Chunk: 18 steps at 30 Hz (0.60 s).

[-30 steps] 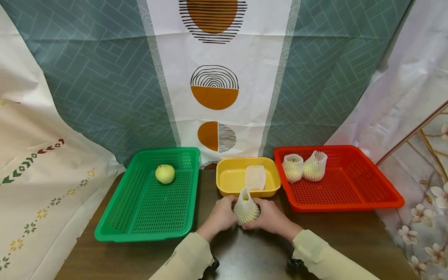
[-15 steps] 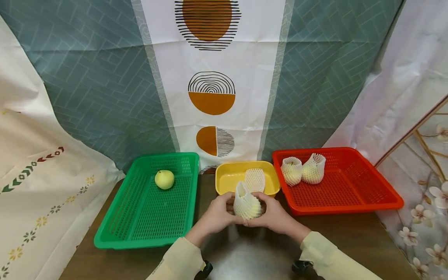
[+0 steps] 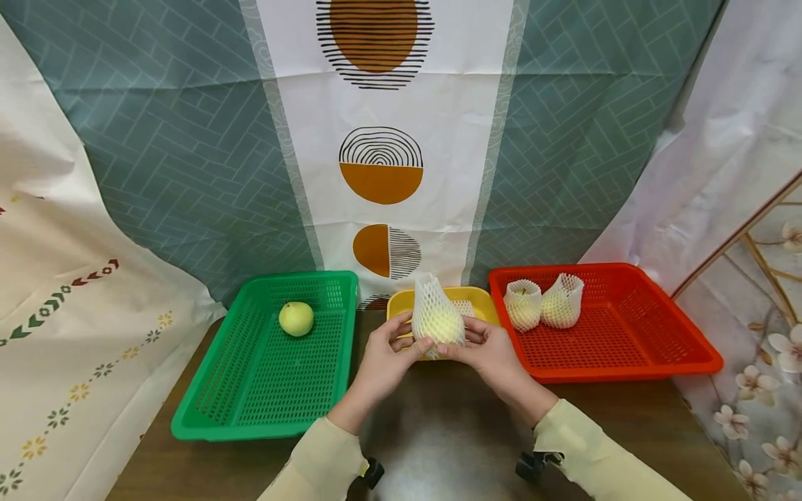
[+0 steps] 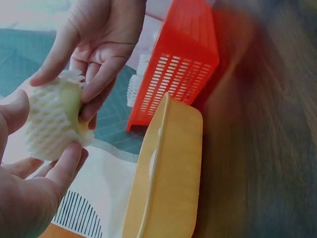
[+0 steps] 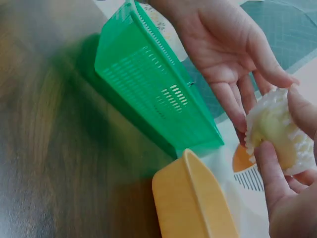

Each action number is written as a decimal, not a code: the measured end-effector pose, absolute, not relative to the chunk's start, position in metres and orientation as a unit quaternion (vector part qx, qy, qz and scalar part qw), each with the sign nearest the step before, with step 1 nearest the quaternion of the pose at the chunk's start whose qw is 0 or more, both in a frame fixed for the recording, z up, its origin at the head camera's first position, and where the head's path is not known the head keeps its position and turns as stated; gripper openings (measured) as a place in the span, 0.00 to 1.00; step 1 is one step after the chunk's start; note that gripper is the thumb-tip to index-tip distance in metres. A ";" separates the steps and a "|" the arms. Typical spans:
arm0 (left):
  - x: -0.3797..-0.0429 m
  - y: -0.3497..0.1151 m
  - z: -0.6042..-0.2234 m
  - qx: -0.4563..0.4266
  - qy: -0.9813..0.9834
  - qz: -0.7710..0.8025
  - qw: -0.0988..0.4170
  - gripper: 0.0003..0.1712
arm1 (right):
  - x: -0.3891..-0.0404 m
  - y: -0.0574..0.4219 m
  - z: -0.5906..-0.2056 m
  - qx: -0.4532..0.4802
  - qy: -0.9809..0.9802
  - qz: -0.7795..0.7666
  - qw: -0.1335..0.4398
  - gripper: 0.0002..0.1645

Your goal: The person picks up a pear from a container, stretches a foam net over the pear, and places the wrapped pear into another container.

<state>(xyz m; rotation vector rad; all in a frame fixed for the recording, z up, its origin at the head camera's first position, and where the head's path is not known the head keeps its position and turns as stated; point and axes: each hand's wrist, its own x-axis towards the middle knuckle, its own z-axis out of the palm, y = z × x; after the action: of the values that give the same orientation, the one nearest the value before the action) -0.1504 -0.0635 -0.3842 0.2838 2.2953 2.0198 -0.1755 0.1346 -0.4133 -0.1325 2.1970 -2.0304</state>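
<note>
A pale yellow pear [image 3: 441, 327] in a white foam net sleeve [image 3: 429, 292] is held up between both hands, over the front of the yellow basket. My left hand [image 3: 387, 353] grips its left side, thumb in front and fingers behind. From the other side my right hand [image 3: 498, 353] grips it the same way, the thumbs near each other at the bottom. The sleeve's narrow end stands up above the fruit. Both wrist views show bare pear skin [image 4: 72, 101] at the sleeve's open lower end, with fingertips at the net's edge [image 5: 253, 116].
A green basket [image 3: 263, 424] at left holds one bare pear [image 3: 296, 319]. Behind the hands, the yellow basket [image 3: 401, 300] contains another foam net [image 3: 464, 308]. The red basket [image 3: 620, 369] at right holds two netted pears [image 3: 523, 306]. All stand on a dark wooden table [image 3: 451, 445].
Both hands have raised the netted pear from low over the table and tipped it, so its underside faces the person more. The thumbs have come round to its lower front.
</note>
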 end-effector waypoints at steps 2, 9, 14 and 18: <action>-0.150 -0.062 -0.382 0.090 0.750 0.654 0.032 0.37 | -0.175 0.133 -0.412 -0.036 0.724 -0.685 0.070 0.45; -0.158 -0.058 -0.401 0.065 0.739 0.671 0.016 0.39 | -0.176 0.128 -0.412 -0.001 0.667 -0.742 0.060 0.42; -0.166 -0.059 -0.412 0.069 0.735 0.674 -0.002 0.38 | -0.176 0.125 -0.410 -0.001 0.636 -0.768 0.069 0.41; -0.166 -0.060 -0.403 0.072 0.721 0.689 0.007 0.36 | -0.176 0.125 -0.405 0.006 0.590 -0.803 0.083 0.36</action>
<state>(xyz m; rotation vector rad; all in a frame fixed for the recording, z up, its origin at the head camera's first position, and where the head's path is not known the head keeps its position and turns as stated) -0.1662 -0.0597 -0.4026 0.2238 2.2546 2.1556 -0.1762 0.1252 -0.4054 0.0180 1.7625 -2.3960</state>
